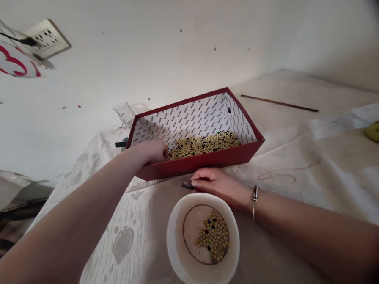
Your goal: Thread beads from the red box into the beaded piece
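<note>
The box (203, 160) is dark red outside and along its rim, its white lining covered with rows of slanting black print. A dark round spot marks the lining near the far right corner. Beads (205, 145) lie over its floor, mostly pale yellow with black ones mixed in. The bowl (178, 253) is round, white and deep; a small heap of similar beads lies toward the right of its bottom, inside a brown ring.

The left hand (155, 151) reaches over the box's near left side. Its fingers are curled down at the left end of the beads; their tips are hidden, so whether they are together or clamped on any bead cannot be told. The right hand (212, 182) rests between box and bowl, fingers bent, the thumb tip at a dark tab (187, 185); whether they grip it is unclear.

The box sits on the cloth-covered counter (118, 230), just beyond the bowl. Its open top faces up, and its long axis runs left to right, the right end slightly farther away. The bowl's mouth also faces upward.
</note>
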### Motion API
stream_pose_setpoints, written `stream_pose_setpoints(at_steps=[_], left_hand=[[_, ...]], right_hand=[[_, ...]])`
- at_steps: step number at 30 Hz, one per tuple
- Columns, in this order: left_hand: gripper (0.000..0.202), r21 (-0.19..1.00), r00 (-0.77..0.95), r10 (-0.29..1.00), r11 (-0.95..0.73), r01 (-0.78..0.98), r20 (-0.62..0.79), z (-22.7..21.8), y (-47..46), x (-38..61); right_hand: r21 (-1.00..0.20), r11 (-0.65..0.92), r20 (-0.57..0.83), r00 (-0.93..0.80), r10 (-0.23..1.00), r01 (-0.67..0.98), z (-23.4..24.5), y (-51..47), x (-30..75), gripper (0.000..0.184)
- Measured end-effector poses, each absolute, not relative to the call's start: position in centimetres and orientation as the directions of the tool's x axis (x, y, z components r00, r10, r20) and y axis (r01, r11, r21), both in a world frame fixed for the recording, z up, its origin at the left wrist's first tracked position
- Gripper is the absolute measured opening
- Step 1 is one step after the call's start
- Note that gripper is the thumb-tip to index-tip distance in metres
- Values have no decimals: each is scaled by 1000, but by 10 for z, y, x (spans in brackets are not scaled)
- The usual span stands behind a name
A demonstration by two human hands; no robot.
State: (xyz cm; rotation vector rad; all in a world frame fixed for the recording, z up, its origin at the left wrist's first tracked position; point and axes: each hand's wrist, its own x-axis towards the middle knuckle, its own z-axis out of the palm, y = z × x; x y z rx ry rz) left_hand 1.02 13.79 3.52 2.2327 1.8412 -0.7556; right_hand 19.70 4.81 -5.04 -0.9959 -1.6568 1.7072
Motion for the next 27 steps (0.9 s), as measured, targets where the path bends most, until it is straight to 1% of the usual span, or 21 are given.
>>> stream_pose_setpoints(at_steps=[4, 11, 15, 19, 22, 24, 25, 27], left_hand=[[20, -219, 119, 867, -252, 943, -483, 35, 133, 11], [27, -233, 81, 846, -236, 943, -527, 37, 133, 11], [24, -222, 76, 823, -239, 945, -563, 37, 133, 10], [20, -220, 81, 830, -238, 946, -552, 33, 134, 9], [18, -213, 94, 867, -223, 951, -489, 35, 136, 7], [19, -207, 108, 907, -207, 956, -407, 41, 134, 5], [20, -201, 119, 934, -195, 960, -337, 46, 129, 5], [24, -171, 158, 979, -179, 969, -131, 58, 113, 6]], right_hand=[[-992, -46, -105, -566, 818, 119, -51, 48, 198, 20], [-994, 1, -61, -563, 824, 109, -56, 49, 197, 19], [-994, 1, -63, -564, 823, 112, -57, 51, 196, 19], [-995, -7, -62, -572, 818, 97, -58, 52, 196, 19], [-997, -17, -59, -571, 819, 79, -59, 51, 196, 18], [-997, -36, -67, -569, 819, 65, -58, 50, 196, 18], [-997, -54, -75, -567, 820, 53, -57, 50, 197, 18], [-995, -102, -96, -569, 817, 21, -56, 49, 197, 18]])
